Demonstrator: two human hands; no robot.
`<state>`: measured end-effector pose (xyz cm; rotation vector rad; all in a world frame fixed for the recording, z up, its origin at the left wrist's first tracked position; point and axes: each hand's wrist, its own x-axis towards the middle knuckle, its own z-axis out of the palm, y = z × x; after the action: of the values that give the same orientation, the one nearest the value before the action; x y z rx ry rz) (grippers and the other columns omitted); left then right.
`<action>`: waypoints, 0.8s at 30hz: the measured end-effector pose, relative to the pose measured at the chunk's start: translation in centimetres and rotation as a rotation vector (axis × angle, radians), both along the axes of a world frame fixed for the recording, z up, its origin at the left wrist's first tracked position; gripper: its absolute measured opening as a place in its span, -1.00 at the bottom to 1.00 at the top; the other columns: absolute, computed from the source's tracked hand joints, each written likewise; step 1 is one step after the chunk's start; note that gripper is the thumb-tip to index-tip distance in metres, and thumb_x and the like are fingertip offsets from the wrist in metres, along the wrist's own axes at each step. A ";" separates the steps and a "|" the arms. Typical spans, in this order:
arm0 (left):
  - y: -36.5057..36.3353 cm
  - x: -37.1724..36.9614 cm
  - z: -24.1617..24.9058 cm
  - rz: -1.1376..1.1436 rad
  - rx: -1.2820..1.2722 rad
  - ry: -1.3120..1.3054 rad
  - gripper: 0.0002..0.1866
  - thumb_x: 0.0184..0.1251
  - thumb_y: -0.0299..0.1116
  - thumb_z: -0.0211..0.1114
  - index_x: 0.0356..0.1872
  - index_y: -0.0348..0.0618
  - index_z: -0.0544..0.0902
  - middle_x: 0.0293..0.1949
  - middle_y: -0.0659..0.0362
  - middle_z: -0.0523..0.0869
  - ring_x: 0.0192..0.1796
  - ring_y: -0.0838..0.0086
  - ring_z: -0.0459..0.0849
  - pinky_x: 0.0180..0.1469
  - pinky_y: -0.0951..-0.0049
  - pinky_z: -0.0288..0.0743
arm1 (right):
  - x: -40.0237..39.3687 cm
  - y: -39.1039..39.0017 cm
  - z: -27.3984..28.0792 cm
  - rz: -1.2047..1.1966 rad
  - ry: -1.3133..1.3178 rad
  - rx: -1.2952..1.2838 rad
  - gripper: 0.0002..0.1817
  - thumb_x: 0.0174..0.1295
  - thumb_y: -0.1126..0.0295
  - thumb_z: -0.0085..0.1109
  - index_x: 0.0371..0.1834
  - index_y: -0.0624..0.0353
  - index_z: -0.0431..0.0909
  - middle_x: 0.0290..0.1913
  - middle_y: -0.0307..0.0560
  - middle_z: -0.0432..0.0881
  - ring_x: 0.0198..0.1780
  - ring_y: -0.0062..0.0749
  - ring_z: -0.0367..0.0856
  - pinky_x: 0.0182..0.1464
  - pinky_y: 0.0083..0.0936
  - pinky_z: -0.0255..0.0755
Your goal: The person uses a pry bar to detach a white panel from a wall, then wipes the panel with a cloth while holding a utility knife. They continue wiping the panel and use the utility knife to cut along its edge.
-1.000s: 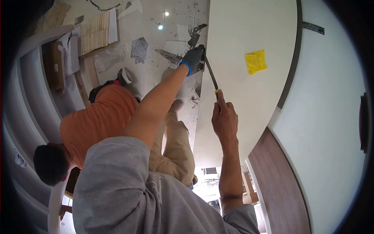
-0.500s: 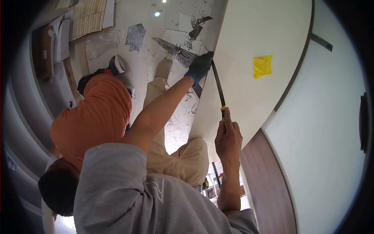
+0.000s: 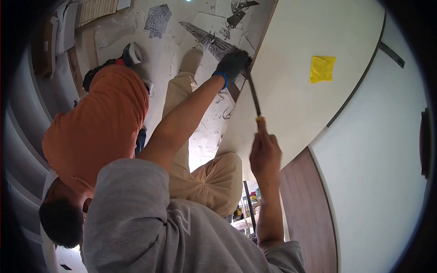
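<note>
My right hand (image 3: 265,154), bare, is wrapped round the yellow-and-black handle of a long, dark, flat file (image 3: 254,95). Its blade points away from me, slanting up to the long edge of a pale board (image 3: 291,91). At the far end, my left hand (image 3: 231,63), in a dark glove with a blue cuff, is closed round the blade's tip. The glove hides that tip and the exact spot where it meets the edge. A yellow cloth or paper square (image 3: 322,69) lies on the board to the right of the file.
At left, close to my arm, a co-worker in an orange shirt (image 3: 98,118) bends over. Dark laminate offcuts (image 3: 211,41) and scraps litter the floor beyond my left hand. Cardboard and slatted wood (image 3: 96,11) stand at the upper left. A brown wood-grain panel (image 3: 309,204) is at right.
My view has shifted a little, so the board and yellow square appear farther right and up. Both hands and the file have moved slightly left relative to the square. My grips are unchanged.
</note>
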<state>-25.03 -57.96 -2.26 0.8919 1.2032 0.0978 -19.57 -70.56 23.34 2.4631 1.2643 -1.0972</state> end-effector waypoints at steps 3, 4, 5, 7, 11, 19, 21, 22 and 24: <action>-0.7 -0.3 -4.7 0.105 -0.003 -0.069 -0.57 0.35 -0.08 -0.06 -0.39 -0.23 0.63 -0.41 0.02 0.70 -0.24 0.24 0.66 -0.11 0.36 0.45 | -1.5 -0.3 -4.3 -0.016 0.021 0.005 -0.51 0.33 0.33 -0.01 0.35 -0.05 0.28 -0.37 0.04 0.51 -0.49 -0.06 0.59 -0.42 -0.17 0.52; -0.4 -0.2 -5.6 0.043 0.000 -0.069 -0.57 0.35 -0.08 -0.07 -0.38 -0.23 0.63 -0.39 0.01 0.71 -0.23 0.23 0.66 -0.10 0.36 0.45 | -1.9 -0.1 -4.6 -0.021 0.009 -0.028 -0.52 0.34 0.32 -0.02 0.35 -0.04 0.27 -0.35 0.07 0.52 -0.48 -0.03 0.59 -0.40 -0.15 0.52; -0.6 0.1 -6.2 -0.019 0.004 -0.073 -0.56 0.35 -0.08 -0.07 -0.37 -0.23 0.63 -0.37 0.00 0.71 -0.22 0.23 0.67 -0.09 0.35 0.45 | -1.9 -0.1 -3.8 -0.017 0.002 -0.042 -0.52 0.35 0.32 -0.03 0.35 -0.05 0.27 -0.34 0.09 0.52 -0.47 -0.01 0.60 -0.39 -0.14 0.52; -0.6 0.1 -3.8 -0.043 0.121 -0.113 -0.57 0.37 -0.10 -0.09 -0.34 -0.23 0.63 -0.33 -0.01 0.72 -0.20 0.21 0.68 -0.10 0.33 0.46 | -1.5 1.0 -2.6 -0.007 -0.005 -0.051 -0.52 0.35 0.31 -0.04 0.36 -0.05 0.26 -0.33 0.11 0.53 -0.46 0.01 0.60 -0.38 -0.12 0.51; -1.4 -1.0 0.0 -0.252 0.193 0.049 -0.54 0.39 -0.06 -0.15 -0.28 -0.20 0.62 -0.27 -0.05 0.70 -0.16 0.08 0.66 -0.07 0.18 0.46 | -0.9 -0.9 2.4 -0.044 0.027 -0.006 -0.51 0.33 0.35 -0.02 0.35 -0.04 0.29 -0.39 0.06 0.52 -0.49 -0.01 0.56 -0.42 -0.17 0.49; -4.1 -1.7 -5.9 -0.252 0.048 0.020 -0.69 0.37 -0.15 -0.01 -0.20 -0.17 0.55 -0.29 -0.03 0.71 -0.18 0.11 0.68 -0.13 0.22 0.51 | -3.1 -1.7 -2.8 0.010 -0.028 -0.006 -0.51 0.29 0.45 0.04 0.32 0.01 0.35 -0.49 0.07 0.49 -0.49 -0.09 0.52 -0.37 -0.24 0.43; -4.6 -2.5 -1.3 -0.401 0.517 0.069 -0.67 0.38 -0.16 -0.04 -0.26 -0.20 0.57 -0.33 -0.05 0.70 -0.19 0.10 0.68 -0.11 0.22 0.49 | -2.2 -2.6 1.3 -0.027 0.009 -0.010 -0.49 0.31 0.39 0.02 0.35 -0.06 0.30 -0.45 0.07 0.50 -0.49 -0.05 0.55 -0.42 -0.20 0.47; -4.9 -3.1 1.1 -0.398 0.410 0.077 -0.65 0.39 -0.15 -0.06 -0.28 -0.20 0.58 -0.33 -0.06 0.70 -0.19 0.09 0.68 -0.10 0.21 0.48 | -2.1 -3.5 2.9 -0.052 0.029 -0.032 -0.48 0.32 0.37 0.01 0.37 -0.09 0.27 -0.43 0.07 0.50 -0.50 -0.03 0.57 -0.44 -0.18 0.48; -5.2 -3.4 4.1 -0.377 0.214 0.084 -0.61 0.41 -0.15 -0.10 -0.32 -0.21 0.61 -0.33 -0.06 0.70 -0.18 0.08 0.67 -0.09 0.19 0.47 | -2.6 -4.8 2.7 -0.035 0.051 -0.048 -0.48 0.32 0.37 0.01 0.37 -0.11 0.26 -0.43 0.06 0.50 -0.50 -0.05 0.57 -0.45 -0.18 0.48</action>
<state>-28.44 -63.11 1.79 1.3076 1.0962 -0.1183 -22.14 -75.37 26.04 2.4455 1.1989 -1.1923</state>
